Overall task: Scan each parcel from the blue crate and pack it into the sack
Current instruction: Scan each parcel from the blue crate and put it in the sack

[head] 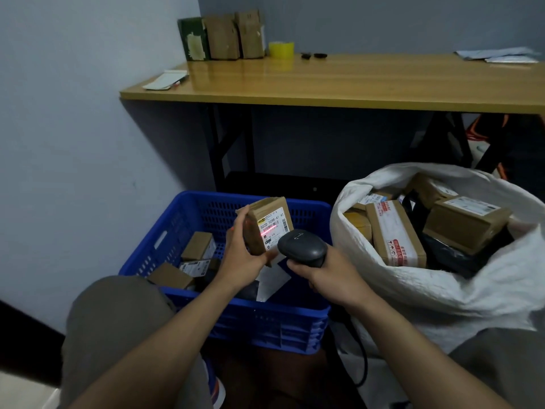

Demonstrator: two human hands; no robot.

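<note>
Grey-walled corner, with a wooden table [324, 81] at the back and the working items on the floor before it.

Item 1, parcel [269, 219]: small brown carton, held in the air over the middle of the blue crate [188, 208], toward its far wall. Long axis near upright, top leaning slightly right. Labelled face pointed right and toward the person. A red scan line [269, 230] lay across the label.

Item 2, left hand [241, 255]: fingers and thumb curled round the parcel's lower left part, on the side away from the label.

Item 3, right hand [327, 276]: wrapped round the handle of a dark scanner [302, 246]. The scanner's head sat just beside the parcel's lower right corner, aimed at the label.

Item 4, sack [442, 290]: white, mouth open, just beside the crate's right wall and holding packed cartons [395, 231]. It lay to the right of the parcel. The right hand was nearer to it but occupied, so packing would probably carry the left hand rightward past the scanner.

Item 5, loose cartons [197, 246]: on the crate's floor, left side.
</note>
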